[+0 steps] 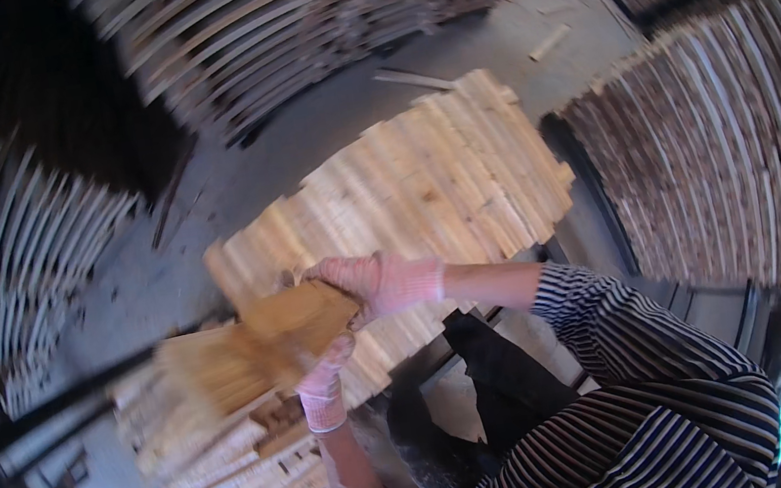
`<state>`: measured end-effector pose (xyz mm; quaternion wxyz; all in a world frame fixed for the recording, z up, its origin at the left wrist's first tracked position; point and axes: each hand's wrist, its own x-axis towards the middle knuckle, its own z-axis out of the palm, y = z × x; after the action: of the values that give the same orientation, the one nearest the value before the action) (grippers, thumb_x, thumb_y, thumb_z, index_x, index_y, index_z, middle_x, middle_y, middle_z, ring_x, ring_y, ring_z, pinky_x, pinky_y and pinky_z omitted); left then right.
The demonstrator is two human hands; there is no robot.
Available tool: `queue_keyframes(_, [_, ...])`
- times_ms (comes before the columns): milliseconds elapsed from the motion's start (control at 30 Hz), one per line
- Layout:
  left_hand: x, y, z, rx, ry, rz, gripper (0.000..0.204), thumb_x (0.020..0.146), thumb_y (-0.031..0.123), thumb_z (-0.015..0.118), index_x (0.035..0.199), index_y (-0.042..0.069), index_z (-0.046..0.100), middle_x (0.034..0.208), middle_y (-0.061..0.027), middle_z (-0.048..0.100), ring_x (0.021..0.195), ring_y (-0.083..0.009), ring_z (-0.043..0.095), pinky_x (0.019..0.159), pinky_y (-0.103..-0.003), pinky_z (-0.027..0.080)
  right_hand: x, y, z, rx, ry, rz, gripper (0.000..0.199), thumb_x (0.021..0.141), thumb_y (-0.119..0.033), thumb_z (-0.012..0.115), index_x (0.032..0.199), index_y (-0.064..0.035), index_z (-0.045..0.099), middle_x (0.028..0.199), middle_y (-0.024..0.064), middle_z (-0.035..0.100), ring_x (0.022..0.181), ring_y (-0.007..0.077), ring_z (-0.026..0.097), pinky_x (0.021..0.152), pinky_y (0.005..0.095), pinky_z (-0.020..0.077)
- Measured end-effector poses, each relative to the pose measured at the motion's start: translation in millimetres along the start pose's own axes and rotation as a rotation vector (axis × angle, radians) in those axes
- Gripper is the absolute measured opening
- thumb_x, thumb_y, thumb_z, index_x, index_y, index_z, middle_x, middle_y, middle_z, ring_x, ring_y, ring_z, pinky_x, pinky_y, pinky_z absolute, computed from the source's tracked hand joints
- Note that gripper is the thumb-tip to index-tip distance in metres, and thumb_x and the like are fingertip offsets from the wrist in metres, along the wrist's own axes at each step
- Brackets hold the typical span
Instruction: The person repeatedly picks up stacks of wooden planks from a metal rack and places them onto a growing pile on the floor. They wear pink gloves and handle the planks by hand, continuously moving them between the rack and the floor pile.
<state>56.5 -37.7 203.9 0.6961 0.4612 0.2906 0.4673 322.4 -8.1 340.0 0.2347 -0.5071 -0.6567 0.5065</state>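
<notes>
Both gloved hands grip a bundle of wood strips above the near stack of wood pieces. Left hand fingers curl beneath; right hand fingers clamp its right end. Its long axis runs left-right, blurred leftward.

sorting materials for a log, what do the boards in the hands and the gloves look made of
The boards look like raw, unfinished wood: pale yellow-tan, matte, with faint grain, though motion blurs them. The big pile behind shows the same pale cut planks. The gloves on the left hand and right hand seem knitted fabric, pinkish-white with a visible weave and ribbed cuffs.
</notes>
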Motion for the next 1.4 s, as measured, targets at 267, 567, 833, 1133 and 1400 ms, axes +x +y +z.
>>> queue_keyframes(267, [121,0,153,0.111,-0.002,-0.462,0.068,0.080,0.031,0.082,0.133,-0.004,0.058,0.125,-0.0147,0.065,0.112,-0.0290,0.064,0.098,-0.045,0.055,-74,62,-78,0.168,0.312,0.170,0.105,0.068,-0.034,0.090,0.153,-0.0091,0.035,0.128,0.0185,0.064,0.121,0.0321,0.064,0.099,0.0399,0.0517])
queue_keyframes(567, [186,-189,317,-0.364,0.033,-0.882,0.086,0.086,0.066,0.069,0.142,0.005,0.050,0.135,-0.0131,0.059,0.127,-0.0332,0.055,0.112,-0.049,0.043,-211,248,-130,0.249,0.713,0.641,0.089,0.086,-0.055,0.069,0.158,-0.0160,0.036,0.131,0.0224,0.058,0.124,0.0369,0.057,0.106,0.0400,0.0476])
queue_keyframes(833, [205,-297,304,-0.214,0.074,-0.956,0.080,0.086,0.064,0.069,0.146,0.013,0.051,0.139,-0.0104,0.059,0.126,-0.0303,0.056,0.111,-0.050,0.043,-343,397,-293,-0.213,0.864,1.078,0.076,0.087,-0.050,0.071,0.153,-0.0214,0.046,0.139,0.0197,0.055,0.130,0.0390,0.052,0.110,0.0446,0.0428])
queue_keyframes(1133, [209,-314,292,-0.414,-0.046,-0.912,0.082,0.089,0.065,0.064,0.148,0.010,0.049,0.134,-0.0117,0.061,0.121,-0.0309,0.058,0.109,-0.049,0.045,-336,485,-320,-0.397,0.712,0.974,0.057,0.095,-0.040,0.065,0.148,-0.0241,0.049,0.153,0.0223,0.044,0.145,0.0428,0.037,0.115,0.0445,0.0391])
queue_keyframes(1400, [223,-258,353,-0.441,0.181,-0.889,0.073,0.092,0.056,0.067,0.140,0.003,0.054,0.132,-0.0144,0.062,0.122,-0.0313,0.059,0.109,-0.048,0.046,-208,331,-194,0.260,0.417,0.474,0.092,0.088,-0.054,0.070,0.161,-0.0127,0.030,0.148,0.0230,0.045,0.138,0.0400,0.045,0.113,0.0439,0.0404])
